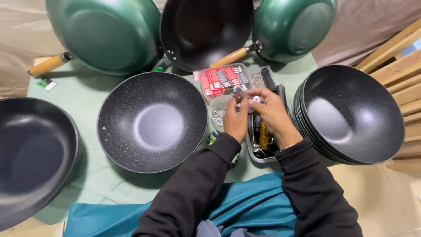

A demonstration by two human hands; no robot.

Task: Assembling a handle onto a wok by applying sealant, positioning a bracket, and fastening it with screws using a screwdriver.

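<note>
My left hand and my right hand meet above a metal tray of tools. Between their fingertips they pinch a small metal part; its exact shape is too small to tell. Just under the left hand stands a small clear cup of silver screws. Beyond the hands lies a clear box of red and grey packets. A speckled black wok without a handle lies to the left of my hands.
A stack of black woks stands at the right. Another black wok lies at the far left. Two green woks with wooden handles and one black wok lean at the back. Wooden slats are at right.
</note>
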